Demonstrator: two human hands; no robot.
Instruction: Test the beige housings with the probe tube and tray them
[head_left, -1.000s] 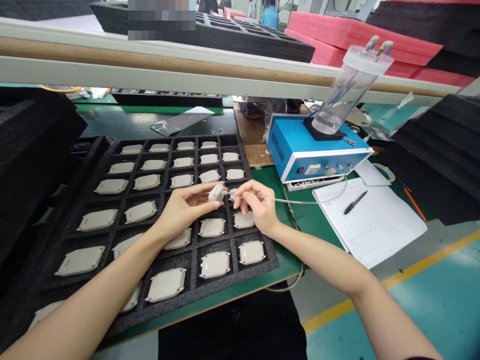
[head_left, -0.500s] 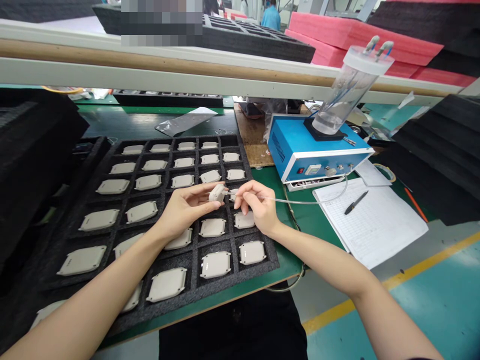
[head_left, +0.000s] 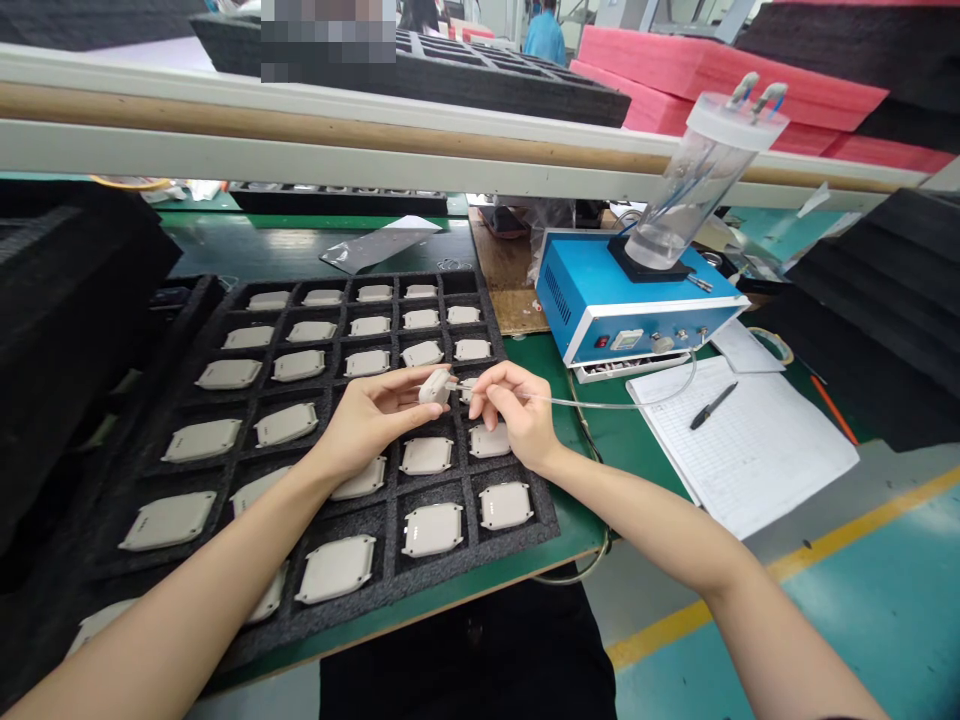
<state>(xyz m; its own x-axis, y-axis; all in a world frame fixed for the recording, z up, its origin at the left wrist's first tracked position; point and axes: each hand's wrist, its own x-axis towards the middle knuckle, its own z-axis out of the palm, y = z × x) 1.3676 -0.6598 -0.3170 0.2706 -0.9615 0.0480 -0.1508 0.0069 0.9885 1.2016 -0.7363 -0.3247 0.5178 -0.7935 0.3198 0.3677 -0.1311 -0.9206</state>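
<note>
Over the foam tray, my left hand (head_left: 375, 418) pinches a small beige watch-like case (head_left: 433, 387) between thumb and fingers, tilted on edge. My right hand (head_left: 519, 408) is closed around a clear thin tube (head_left: 585, 403), close to its end. The tube's tip meets the side of the case facing my right hand; whether it enters a hole is too small to tell. From there the tube runs right to the front of a blue machine (head_left: 637, 310). Below both hands lies the black foam tray (head_left: 461, 545), its compartments holding several similar beige cases (head_left: 433, 528).
A clear cylinder (head_left: 694, 185) of liquid stands on the blue machine. Papers (head_left: 757, 470) and a black pen (head_left: 712, 405) lie at the right. Dark foam stacks (head_left: 67, 330) rise at the left. A shelf beam (head_left: 375, 145) crosses above the bench, and pink foam (head_left: 720, 75) sits on it.
Both hands keep the same hold on the case and the tube. Only the camera view has shifted very slightly.
</note>
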